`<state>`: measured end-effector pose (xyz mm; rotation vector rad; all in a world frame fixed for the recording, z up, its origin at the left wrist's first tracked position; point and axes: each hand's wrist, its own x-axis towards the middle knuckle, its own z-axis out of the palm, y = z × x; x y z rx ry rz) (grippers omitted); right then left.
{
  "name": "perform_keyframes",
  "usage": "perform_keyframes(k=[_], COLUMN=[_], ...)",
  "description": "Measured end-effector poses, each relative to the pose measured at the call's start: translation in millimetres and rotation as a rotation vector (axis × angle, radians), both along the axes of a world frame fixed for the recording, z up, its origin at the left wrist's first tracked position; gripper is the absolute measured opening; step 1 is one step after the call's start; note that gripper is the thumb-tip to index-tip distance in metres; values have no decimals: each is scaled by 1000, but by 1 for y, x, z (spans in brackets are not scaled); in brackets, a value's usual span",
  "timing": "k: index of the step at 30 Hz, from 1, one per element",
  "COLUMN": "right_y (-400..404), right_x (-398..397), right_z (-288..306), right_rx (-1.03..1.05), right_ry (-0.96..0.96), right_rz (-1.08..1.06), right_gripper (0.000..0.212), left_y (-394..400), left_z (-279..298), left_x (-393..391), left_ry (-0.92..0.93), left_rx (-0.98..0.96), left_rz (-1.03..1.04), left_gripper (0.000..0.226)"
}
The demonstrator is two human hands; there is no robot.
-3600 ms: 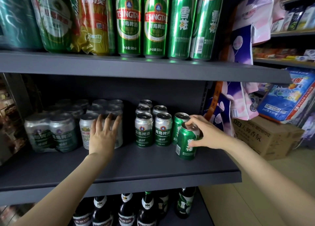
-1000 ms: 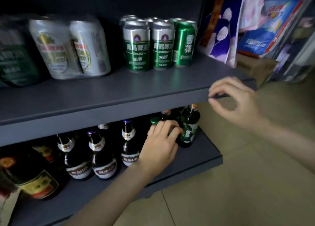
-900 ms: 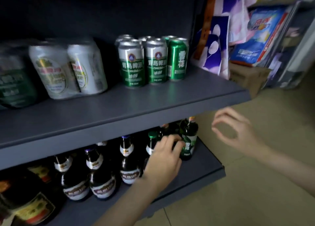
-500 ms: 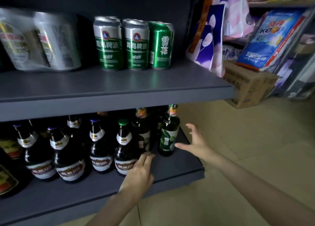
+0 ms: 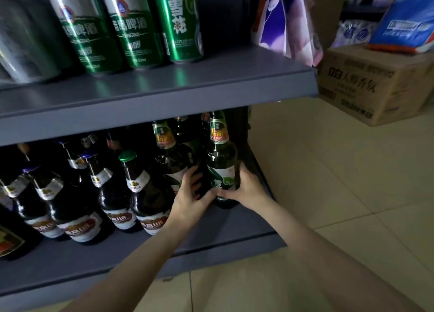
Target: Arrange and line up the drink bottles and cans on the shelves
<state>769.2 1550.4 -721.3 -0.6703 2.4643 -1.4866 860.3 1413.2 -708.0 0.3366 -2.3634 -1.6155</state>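
On the bottom shelf point(image 5: 211, 236) a green beer bottle point(image 5: 222, 168) stands upright at the right end. My right hand point(image 5: 246, 190) grips its lower body from the right. My left hand point(image 5: 190, 194) holds it from the left, fingers reaching into the gap beside a second green bottle point(image 5: 171, 163), thumb across the front near the base. A row of dark bottles with brown labels point(image 5: 145, 194) runs to the left. On the shelf above point(image 5: 187, 95) stand a green can point(image 5: 178, 22) and two green-and-silver cans point(image 5: 133, 29).
More bottles stand behind the front row in shadow. Purple and pink bags point(image 5: 288, 17) hang past the shelf's right end. A cardboard box point(image 5: 375, 83) sits on the tiled floor point(image 5: 328, 170) with a blue package point(image 5: 408, 17) on top.
Both hands have moved in from open positions near the shelf's front and closed around the rightmost green bottle. The view has come closer to the bottom shelf.
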Motion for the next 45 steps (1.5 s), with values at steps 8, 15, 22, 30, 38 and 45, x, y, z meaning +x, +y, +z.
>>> perform_keyframes(k=[8,15,22,30,38,45], right_y=[14,25,12,-52,-39,-34], right_x=[-15,-43,-88,-89,-107,-122], right_z=[-4,-8,-7,0,3,-2], right_rx=[18,112,48,-46,6,-29], right_ry=[-40,-229,-118,-67,23,-1], right_rz=[216,456,161,74,-15,-4], right_gripper=[75,70,87,95,89,87], left_y=[6,13,34,26,29,27], left_z=[12,10,10,16,14,14], left_x=[-16,-16,5,12,12,11], left_ry=[22,-8,64,59,72,67], left_rx=[7,-51,-224,-192,-242,-255], left_rz=[-75,41,288,290,239,237], left_gripper=[67,75,75,68,68,71])
